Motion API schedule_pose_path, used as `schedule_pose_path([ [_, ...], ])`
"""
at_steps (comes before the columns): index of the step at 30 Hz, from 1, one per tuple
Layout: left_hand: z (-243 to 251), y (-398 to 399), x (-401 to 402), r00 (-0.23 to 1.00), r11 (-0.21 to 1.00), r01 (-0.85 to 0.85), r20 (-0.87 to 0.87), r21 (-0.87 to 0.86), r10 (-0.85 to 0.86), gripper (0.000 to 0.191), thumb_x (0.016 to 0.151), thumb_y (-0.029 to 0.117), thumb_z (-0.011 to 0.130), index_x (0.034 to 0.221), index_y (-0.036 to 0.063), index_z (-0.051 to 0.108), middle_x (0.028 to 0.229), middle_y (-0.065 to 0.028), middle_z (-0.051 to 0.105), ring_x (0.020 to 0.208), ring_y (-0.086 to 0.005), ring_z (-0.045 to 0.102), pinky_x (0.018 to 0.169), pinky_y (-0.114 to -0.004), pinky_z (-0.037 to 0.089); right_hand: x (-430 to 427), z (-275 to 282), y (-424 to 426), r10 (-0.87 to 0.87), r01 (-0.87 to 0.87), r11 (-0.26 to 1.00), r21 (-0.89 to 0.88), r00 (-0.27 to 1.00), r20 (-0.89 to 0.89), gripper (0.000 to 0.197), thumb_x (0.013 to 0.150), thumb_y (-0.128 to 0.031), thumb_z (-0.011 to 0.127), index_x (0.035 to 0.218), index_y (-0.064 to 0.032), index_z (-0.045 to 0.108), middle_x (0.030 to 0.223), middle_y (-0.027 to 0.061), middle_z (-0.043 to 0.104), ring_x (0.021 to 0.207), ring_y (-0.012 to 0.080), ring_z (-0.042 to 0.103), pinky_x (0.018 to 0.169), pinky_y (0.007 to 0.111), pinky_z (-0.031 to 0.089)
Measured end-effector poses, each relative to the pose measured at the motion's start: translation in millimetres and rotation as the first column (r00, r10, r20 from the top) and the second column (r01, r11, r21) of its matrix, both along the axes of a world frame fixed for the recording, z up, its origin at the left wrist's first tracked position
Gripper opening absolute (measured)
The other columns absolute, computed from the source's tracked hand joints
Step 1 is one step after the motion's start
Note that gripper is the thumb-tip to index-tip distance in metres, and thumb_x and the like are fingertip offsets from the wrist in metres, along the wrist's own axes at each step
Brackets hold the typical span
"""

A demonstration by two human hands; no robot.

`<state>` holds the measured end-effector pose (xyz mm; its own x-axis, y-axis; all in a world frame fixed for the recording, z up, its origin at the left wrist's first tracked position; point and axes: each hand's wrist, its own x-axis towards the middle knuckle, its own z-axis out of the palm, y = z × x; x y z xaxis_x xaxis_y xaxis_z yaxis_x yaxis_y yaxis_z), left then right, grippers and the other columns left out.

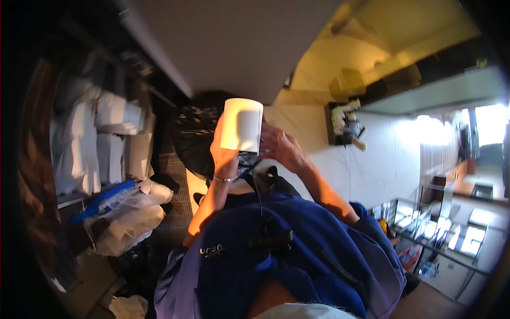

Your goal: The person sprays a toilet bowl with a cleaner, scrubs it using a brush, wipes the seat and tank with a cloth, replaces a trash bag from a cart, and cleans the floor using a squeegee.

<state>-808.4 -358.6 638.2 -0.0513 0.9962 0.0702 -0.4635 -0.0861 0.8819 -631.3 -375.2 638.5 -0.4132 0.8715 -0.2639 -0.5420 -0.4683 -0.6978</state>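
A white sheet-like piece (242, 124), curved like part of a cylinder, is held up in front of my chest, with sunlight on its left side and a shadow across it. My left hand (225, 159) grips it from the left and behind, so most of those fingers are hidden. A thin bracelet circles that wrist. My right hand (283, 147) is at its right edge with the fingers spread; whether they touch it cannot be told. Below and behind the piece is a black plastic bag (195, 139).
Stacks of white material (111, 115) fill a shelf at the left, above stuffed plastic bags (127, 223). A large grey panel (239, 44) stands ahead. A dark box of bottles and small items (338, 123) is at the right, with a metal rack (438, 243) beyond.
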Motion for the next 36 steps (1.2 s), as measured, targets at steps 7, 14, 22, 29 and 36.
schedule_pose_path([
  [7, 8.2, 31.0, 172.1, 0.705, 0.887, 0.334, -0.709, 0.319, -0.011, 0.045, 0.091, 0.022, 0.049, 0.127, -0.0028, 0.043, 0.128, -0.0143, 0.049, 0.115, -0.0242, 0.049, 0.095, -0.031, 0.038, 166.2, 11.1, -12.1, -0.211, 0.207, 0.977, 0.046, 0.964, 0.163, 0.076, 0.078, -0.046, 0.065, 0.133, -0.0032, 0.033, 0.12, 0.0108, 0.051, 0.103, 0.0204, 0.053, 0.081, 0.035, 0.047],
  [14, -30.8, 70.6, 275.2, 0.674, 0.715, 0.632, 0.667, -0.299, -0.317, 0.036, 0.081, 0.005, 0.061, 0.114, -0.0022, 0.05, 0.111, -0.0121, 0.058, 0.105, -0.023, 0.057, 0.089, -0.033, 0.049, 255.6, -4.6, -10.2, -0.468, 0.5, 0.832, -0.242, 0.865, 0.178, 0.047, 0.084, -0.03, 0.064, 0.118, -0.0024, 0.048, 0.102, 0.0079, 0.06, 0.089, 0.0167, 0.06, 0.069, 0.031, 0.052],
  [22, -41.8, 159.2, 365.3, 0.528, 0.658, 0.721, 0.787, -0.218, -0.318, 0.041, 0.084, 0.012, 0.056, 0.122, 0.0008, 0.046, 0.124, -0.0112, 0.051, 0.117, -0.0247, 0.047, 0.101, -0.041, 0.038, 326.6, -8.8, 85.7, -0.506, 0.517, 0.834, 0.191, 0.581, 0.638, 0.032, 0.084, -0.019, 0.061, 0.111, -0.0027, 0.056, 0.082, 0.0036, 0.061, 0.064, 0.0103, 0.056, 0.054, 0.025, 0.046],
  [29, -56.1, 296.7, 443.3, 0.397, 0.582, 0.793, 0.876, -0.177, -0.274, 0.038, 0.089, 0.018, 0.047, 0.123, 0.0016, 0.046, 0.125, -0.0128, 0.05, 0.117, -0.0283, 0.046, 0.101, -0.045, 0.034, 434.9, 31.1, 220.6, -0.3, -0.262, 0.893, 0.367, 0.263, 0.917, 0.068, 0.075, -0.015, 0.067, 0.135, -0.0216, 0.037, 0.099, 0.019, 0.056, 0.088, 0.0385, 0.056, 0.077, 0.041, 0.045],
  [36, -37.5, 408.8, 523.0, 0.345, 0.369, 0.904, 0.88, -0.218, -0.326, 0.042, 0.088, 0.013, 0.042, 0.129, 0.0036, 0.041, 0.13, -0.0145, 0.045, 0.121, -0.0317, 0.043, 0.102, -0.047, 0.034, 552.9, 59.7, 334.5, 0.087, -0.553, 0.816, 0.169, 0.406, 0.91, 0.084, 0.063, 0.006, 0.06, 0.137, -0.0235, 0.033, 0.121, 0.0184, 0.048, 0.102, 0.0362, 0.052, 0.089, 0.039, 0.042],
])
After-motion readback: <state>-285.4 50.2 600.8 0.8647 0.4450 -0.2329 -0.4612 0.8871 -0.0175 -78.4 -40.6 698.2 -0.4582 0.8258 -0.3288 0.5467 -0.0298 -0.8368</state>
